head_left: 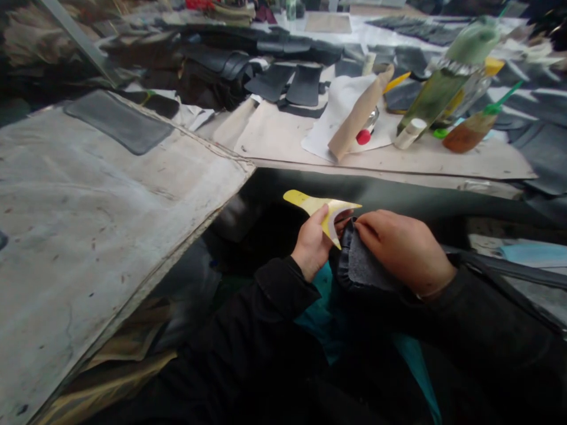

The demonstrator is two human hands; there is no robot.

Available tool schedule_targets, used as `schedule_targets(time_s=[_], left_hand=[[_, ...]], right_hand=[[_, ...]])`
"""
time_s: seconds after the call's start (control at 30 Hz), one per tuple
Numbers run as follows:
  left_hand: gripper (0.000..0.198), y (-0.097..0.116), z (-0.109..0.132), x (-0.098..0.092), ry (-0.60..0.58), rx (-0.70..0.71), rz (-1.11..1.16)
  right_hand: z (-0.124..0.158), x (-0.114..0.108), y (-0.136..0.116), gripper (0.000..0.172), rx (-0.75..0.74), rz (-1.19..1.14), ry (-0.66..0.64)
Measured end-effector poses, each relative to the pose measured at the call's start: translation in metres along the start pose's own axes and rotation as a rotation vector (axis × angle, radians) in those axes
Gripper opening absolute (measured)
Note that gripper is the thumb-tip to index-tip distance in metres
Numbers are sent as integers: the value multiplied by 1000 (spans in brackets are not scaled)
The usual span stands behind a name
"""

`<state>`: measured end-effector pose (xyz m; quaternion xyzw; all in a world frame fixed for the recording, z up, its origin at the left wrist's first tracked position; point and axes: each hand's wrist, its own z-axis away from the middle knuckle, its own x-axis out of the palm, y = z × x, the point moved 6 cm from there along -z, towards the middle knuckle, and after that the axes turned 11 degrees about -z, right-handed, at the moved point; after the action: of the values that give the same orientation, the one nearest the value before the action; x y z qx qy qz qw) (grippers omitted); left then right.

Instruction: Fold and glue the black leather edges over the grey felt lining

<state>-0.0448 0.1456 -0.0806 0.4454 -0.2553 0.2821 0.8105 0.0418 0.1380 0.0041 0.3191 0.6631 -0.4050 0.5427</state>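
Note:
My left hand (311, 243) is closed around a flat yellow tool (308, 202) with a rounded handle end and a concave, two-pointed end. My right hand (405, 248) pinches the upper edge of a black leather-like piece (365, 264), which has a puckered, folded rim and a grey fuzzy inner face. Held over my lap, the black piece sits just right of the yellow tool's points. Part of its left side and the left fingertips are hidden behind the tool and the piece.
A pale worktable (88, 236) bearing a dark rounded panel (119, 121) lies left. Across the back bench are a brown paper roll (358, 118), a tall green bottle (436, 94), an orange-brown glue bottle (470, 131) and several black cut pieces (305, 85).

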Motion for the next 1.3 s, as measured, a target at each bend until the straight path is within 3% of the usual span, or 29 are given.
schedule_targets(time_s=[0.13,0.37,0.67,1.1,1.3], left_hand=[[18,-7,-9,2,71,30,3],[39,-4,-14,15,-47,54,37],[36,-3,-16,26,-104,16,18],[33,-4,-15,31,-93,-19,-58],[28,-8,-18,32,-156,-47,-70]], right_hand=[[2,-1,1,18,48,37,44],[4,-3,1,17,46,24,64],[6,-5,-3,18,50,98,70],[8,-6,-2,19,101,116,43],[8,-9,-3,17,102,126,38]])
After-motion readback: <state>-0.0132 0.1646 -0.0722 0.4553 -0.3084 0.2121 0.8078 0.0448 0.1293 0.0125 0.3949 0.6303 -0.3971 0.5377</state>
